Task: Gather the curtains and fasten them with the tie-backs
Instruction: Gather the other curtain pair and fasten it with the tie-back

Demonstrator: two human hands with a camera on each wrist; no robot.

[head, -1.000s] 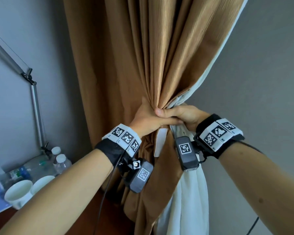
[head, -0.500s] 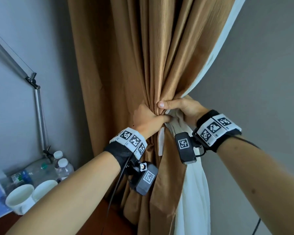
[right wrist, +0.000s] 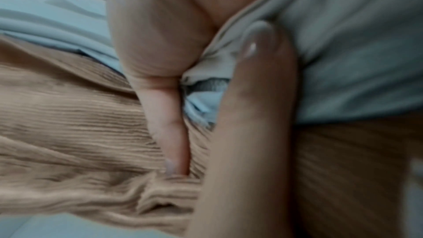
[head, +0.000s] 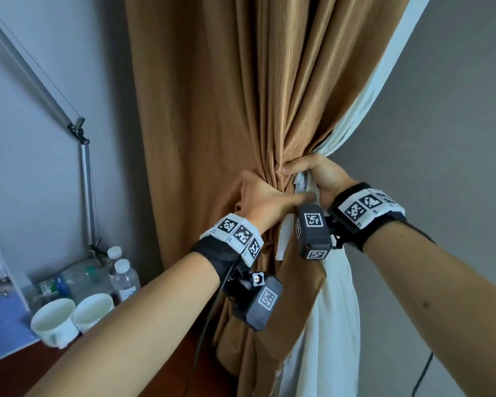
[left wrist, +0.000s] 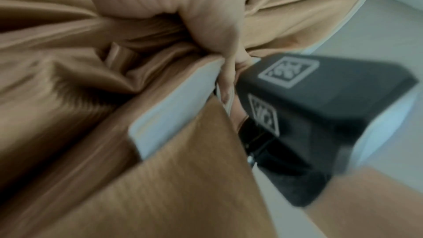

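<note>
The brown curtain (head: 241, 96) with its white lining (head: 335, 305) is bunched at waist height. My left hand (head: 264, 196) grips the bunch from the left, its thumb reaching right under the other hand. My right hand (head: 318, 174) grips the same bunch from the right, thumb laid across the front folds. A flat strip (head: 282, 239), white on one side, hangs just below the hands; whether it is the tie-back I cannot tell. The left wrist view is blurred: the left hand (left wrist: 206, 15) clamps brown folds beside that strip (left wrist: 171, 115). The right wrist view shows the right hand (right wrist: 160, 42) squeezing lining and curtain (right wrist: 68, 124).
At lower left a dark wooden desk (head: 40, 368) carries two white cups (head: 55, 322), water bottles (head: 123, 276) and a metal lamp arm (head: 85, 181). Grey wall (head: 441, 110) stands right of the curtain. A black cable (head: 204, 325) hangs from my left wrist.
Both hands kept their hold and slid the gathered bunch slightly upward. The right thumb now lies above the left hand, and the left thumb has reached under the right hand.
</note>
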